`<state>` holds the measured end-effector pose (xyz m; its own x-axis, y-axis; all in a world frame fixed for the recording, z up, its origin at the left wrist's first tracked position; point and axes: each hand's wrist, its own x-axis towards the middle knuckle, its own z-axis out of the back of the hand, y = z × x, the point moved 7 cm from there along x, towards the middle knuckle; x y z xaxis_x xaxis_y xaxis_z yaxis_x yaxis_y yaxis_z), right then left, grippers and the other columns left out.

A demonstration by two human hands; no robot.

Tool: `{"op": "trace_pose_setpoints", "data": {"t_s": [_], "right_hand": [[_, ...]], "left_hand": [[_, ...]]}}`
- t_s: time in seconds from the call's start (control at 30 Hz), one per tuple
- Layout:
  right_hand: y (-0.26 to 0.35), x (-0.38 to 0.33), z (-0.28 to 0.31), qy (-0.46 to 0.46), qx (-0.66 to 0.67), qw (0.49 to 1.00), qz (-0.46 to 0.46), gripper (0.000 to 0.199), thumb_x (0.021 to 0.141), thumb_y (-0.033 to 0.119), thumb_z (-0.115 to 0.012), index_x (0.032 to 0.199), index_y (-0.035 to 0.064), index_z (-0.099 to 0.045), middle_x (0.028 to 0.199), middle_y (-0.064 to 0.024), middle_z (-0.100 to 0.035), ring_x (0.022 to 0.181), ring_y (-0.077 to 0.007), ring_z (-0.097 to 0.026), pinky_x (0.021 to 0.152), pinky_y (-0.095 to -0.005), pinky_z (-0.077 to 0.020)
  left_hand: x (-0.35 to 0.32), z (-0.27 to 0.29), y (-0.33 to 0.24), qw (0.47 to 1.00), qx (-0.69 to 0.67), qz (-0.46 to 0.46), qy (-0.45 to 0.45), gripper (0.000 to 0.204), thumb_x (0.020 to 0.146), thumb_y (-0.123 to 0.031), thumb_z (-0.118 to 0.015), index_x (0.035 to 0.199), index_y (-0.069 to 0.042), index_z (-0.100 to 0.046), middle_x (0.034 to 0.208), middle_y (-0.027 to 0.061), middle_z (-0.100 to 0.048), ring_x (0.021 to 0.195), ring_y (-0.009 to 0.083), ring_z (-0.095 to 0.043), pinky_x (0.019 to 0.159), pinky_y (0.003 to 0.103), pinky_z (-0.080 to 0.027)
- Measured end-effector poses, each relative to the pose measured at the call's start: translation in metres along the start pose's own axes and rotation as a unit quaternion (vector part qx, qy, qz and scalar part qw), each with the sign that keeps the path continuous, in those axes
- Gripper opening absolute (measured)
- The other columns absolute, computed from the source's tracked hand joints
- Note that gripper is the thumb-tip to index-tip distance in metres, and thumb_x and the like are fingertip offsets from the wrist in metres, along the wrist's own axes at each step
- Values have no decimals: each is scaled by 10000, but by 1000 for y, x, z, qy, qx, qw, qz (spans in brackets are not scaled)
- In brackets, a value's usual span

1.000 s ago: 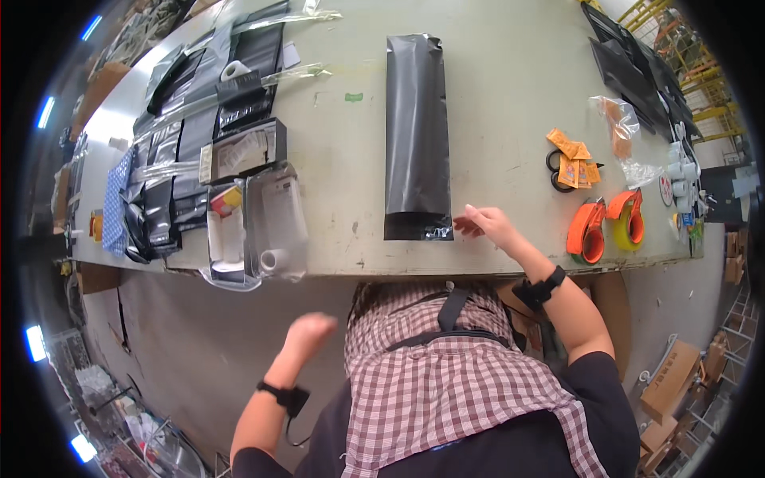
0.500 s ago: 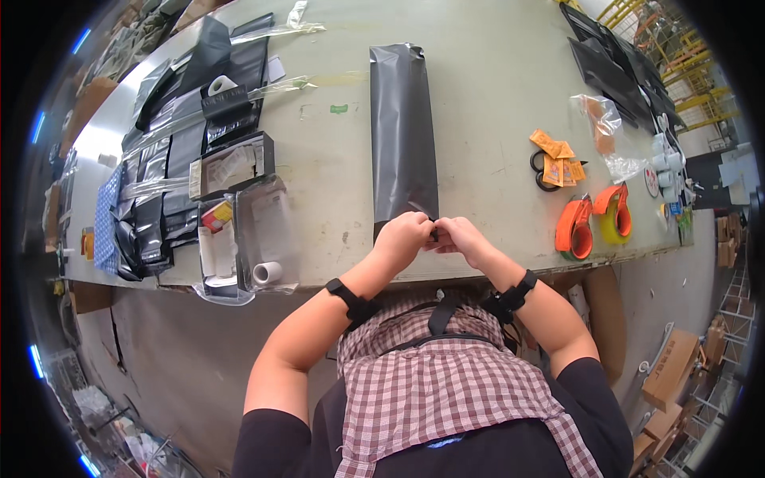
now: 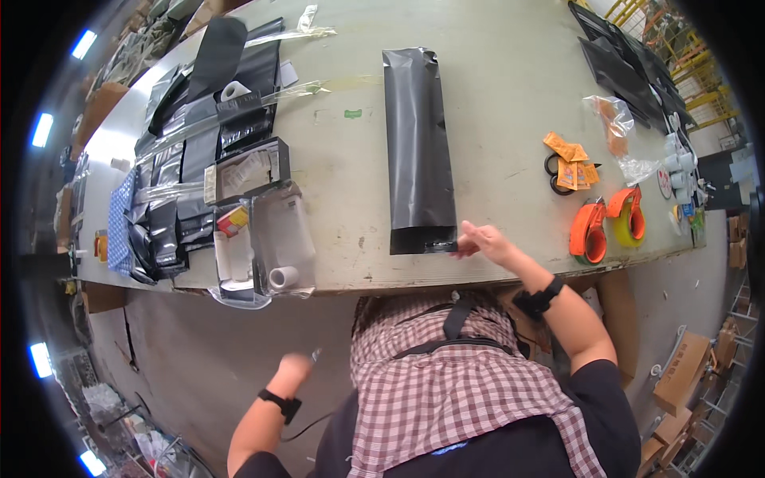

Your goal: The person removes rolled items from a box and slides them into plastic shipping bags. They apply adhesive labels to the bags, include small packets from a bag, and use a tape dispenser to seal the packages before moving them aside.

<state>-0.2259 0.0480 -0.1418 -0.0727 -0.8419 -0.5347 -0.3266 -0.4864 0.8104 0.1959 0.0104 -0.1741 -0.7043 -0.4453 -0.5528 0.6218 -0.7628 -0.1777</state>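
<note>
A long black plastic mailing bag [image 3: 416, 143] lies lengthwise on the table, with a shinier dark band across its near end. At the bag's near right corner is my right hand [image 3: 486, 243], its fingers loosely apart and the tips at the bag's edge. My left hand [image 3: 294, 370] is down below the table's front edge, well away from the bag and blurred by motion. A small pale sliver shows by its fingers, too smeared to name. Both wrists wear black bands.
On the left stand an open dark box [image 3: 249, 171] and a clear bin [image 3: 283, 231] holding a white roll, near stacked black bags [image 3: 187, 151]. Right of the bag are scissors [image 3: 551, 174] under orange packets [image 3: 572, 167], and two orange tape dispensers [image 3: 588, 231].
Both hands were together at the bag's near end. My left hand has swung down and left, off the table; my right hand stays by the corner. The bag's near end now shows.
</note>
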Motion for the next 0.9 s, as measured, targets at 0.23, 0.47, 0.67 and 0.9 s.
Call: {"op": "trace_pose_setpoints", "data": {"t_s": [0.23,0.47,0.67,0.9], "right_hand": [[89,-18,-27,-92,-671,549,490,318,786,103,-562,1103,118,-538,1130,-56,-517,1033,-211,-522,855,-318,-464],[65,-8,-63,60,-659,469,585,181,772,124,-591,950,118,-559,1181,-17,-485,1100,-183,-483,964,-296,-426],[69,-26,-62,52,-639,471,606,64,775,120,-598,810,92,-553,1152,-23,-542,1085,-173,-513,936,-297,-450],[157,-71,-49,-102,-359,693,617,89,829,-55,-488,832,32,-471,1005,-151,-646,916,-278,-640,905,-413,-458]], "left_hand": [[83,187,-105,950,120,-215,-190,148,691,-84,-568,832,-38,-566,945,133,-540,871,258,-524,763,327,-463],[157,214,-118,833,81,-349,-422,311,734,-120,-607,1038,-61,-584,1105,76,-546,1044,249,-524,914,338,-442],[171,207,-119,821,24,-388,-417,153,724,-126,-655,859,-67,-615,1005,45,-579,970,224,-567,874,339,-476],[118,305,-142,720,-263,-344,-542,143,745,89,-563,740,-41,-505,880,97,-657,872,277,-610,812,344,-476]]}}
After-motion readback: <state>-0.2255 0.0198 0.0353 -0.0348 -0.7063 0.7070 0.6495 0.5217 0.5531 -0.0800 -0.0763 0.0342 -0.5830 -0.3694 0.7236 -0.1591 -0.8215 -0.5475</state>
